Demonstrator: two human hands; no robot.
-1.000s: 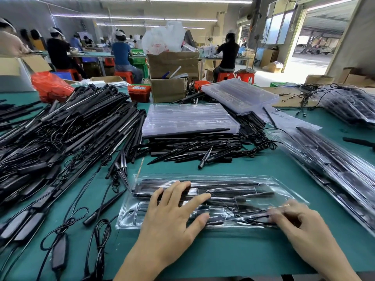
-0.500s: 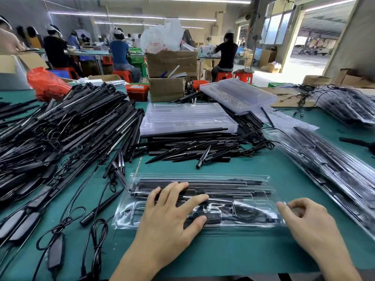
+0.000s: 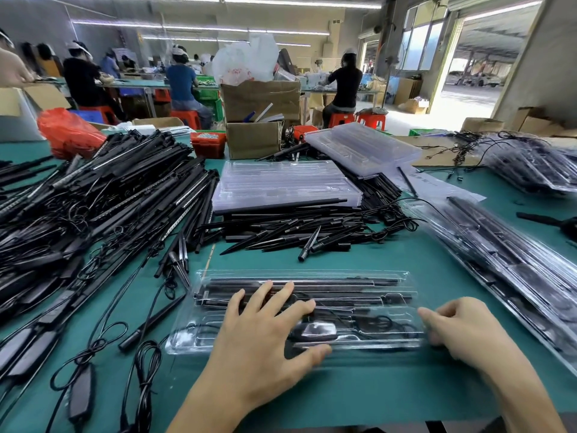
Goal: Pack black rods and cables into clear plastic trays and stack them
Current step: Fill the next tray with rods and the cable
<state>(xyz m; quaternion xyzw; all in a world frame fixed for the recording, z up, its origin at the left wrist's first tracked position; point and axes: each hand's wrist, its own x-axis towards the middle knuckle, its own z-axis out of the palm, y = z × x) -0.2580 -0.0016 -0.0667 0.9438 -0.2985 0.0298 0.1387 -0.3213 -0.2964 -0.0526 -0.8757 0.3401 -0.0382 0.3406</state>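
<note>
A clear plastic tray (image 3: 359,295) filled with black rods and a coiled cable lies on the green table in front of me. My left hand (image 3: 265,335) presses flat on its left half, fingers spread. My right hand (image 3: 462,329) grips the tray's right end with curled fingers. A big heap of black rods and cables (image 3: 93,207) covers the left of the table. Loose black spikes (image 3: 296,235) lie beyond the tray. Empty clear trays (image 3: 281,182) are stacked behind them. Filled trays (image 3: 499,260) lie in a stack at the right.
Cardboard boxes (image 3: 254,120), a red bag (image 3: 68,129) and a red bin of small parts (image 3: 207,143) stand at the table's far edge. More filled trays (image 3: 537,164) sit far right. Loose cables with black boxes (image 3: 81,385) lie near left. People work at tables behind.
The tray's clear lid has gone down flat over the rods. My right hand moved from the lid's front right to its right end and curled around it. My left hand stayed pressing.
</note>
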